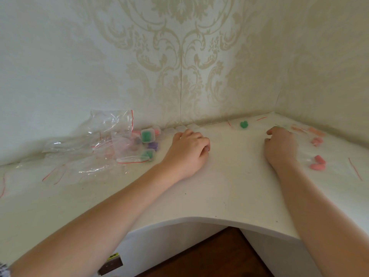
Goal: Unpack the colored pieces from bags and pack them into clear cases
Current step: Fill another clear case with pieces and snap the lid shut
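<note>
My left hand (189,148) rests knuckles-up on the white table (229,186), fingers curled under; its palm is hidden. Just beyond it a row of empty clear cases (184,127) lines the wall. To its left lie filled cases, one with a green piece (148,135), one with a purple piece (152,145). My right hand (281,144) lies curled over a clear bag (305,154) and seems to grip its edge. A green piece (244,124) sits in a bag near the corner. Pink pieces (318,162) lie in bags to the right.
Empty clear zip bags with red strips (111,140) are heaped at the left against the wallpapered wall (179,56). The table has a curved front cut-out (199,218) above a dark wooden floor. Walls close the table at the back and right.
</note>
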`<state>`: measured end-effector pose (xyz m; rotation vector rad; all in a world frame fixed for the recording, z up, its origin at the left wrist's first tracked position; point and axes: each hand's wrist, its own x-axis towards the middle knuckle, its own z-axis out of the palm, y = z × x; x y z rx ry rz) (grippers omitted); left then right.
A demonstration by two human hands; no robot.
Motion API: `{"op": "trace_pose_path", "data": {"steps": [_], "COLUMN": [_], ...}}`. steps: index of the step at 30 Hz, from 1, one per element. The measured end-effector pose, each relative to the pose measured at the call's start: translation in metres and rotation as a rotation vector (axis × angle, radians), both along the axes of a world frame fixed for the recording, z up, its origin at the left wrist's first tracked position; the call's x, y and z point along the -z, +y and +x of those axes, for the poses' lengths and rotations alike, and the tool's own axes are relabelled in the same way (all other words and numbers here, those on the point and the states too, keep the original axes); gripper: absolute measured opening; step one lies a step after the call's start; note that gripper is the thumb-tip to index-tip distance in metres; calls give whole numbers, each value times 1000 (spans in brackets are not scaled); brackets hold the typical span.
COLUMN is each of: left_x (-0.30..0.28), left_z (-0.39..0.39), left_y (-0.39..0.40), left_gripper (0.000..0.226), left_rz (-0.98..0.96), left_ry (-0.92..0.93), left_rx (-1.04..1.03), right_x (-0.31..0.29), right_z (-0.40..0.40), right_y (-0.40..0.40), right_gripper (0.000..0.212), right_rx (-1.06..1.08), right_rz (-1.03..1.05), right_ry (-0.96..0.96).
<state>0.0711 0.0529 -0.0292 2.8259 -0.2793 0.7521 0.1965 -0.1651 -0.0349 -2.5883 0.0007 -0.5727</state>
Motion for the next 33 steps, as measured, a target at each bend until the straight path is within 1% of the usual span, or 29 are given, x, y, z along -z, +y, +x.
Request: {"op": "trace_pose_path", "data": {"steps": [2,3,6,8,10,12,13,14,17,21,23,25,29,33], "left_x": [1,0,-4,-9,-12,-14,-14,-14,-14,-9,-8,-9,-8,-8], "left_z": [0,0,1,2,2,3,3,4,5,7,7,8,8,7], "left_y": [-1,-2,-6,-8,-10,-9,-7,-4,1,0,-1,-1,0,2], "left_gripper": [18,18,14,9,5,7,6,8,12,18,19,17,9,7], "left_rz": [-74,-174,-677,-998,-1309,-1520,-1578,-1606,-1589,-1497,-1477,-1492,-1501,-1481], "left_ry": [16,25,81,166,311,378,372,355,323,349,351,327,219,211], "left_rx": [-5,-10,-16,3,81,149,179,203,212,189,171,146,100,166], "right_x": [0,-2,-18,-28,-30,-24,-21,-19,-18,-16,-16,-18,-18,-18], "right_z": [1,1,-11,-26,-45,-60,-64,-66,-64,-66,-67,-68,-71,-72], "right_y": [0,0,12,29,49,68,75,79,78,77,78,78,81,82], "right_gripper": [27,28,26,20,13,8,7,6,3,5,10,12,8,17], "right_rx": [-12,-27,-108,-261,-471,-646,-712,-760,-806,-808,-794,-788,-791,-770], "right_rz": [26,50,135,141,125,75,55,47,69,195,274,304,311,444], "right_ry": [-36,-75,-252,-422,-600,-682,-680,-657,-560,-294,-201,-171,-133,-67]}}
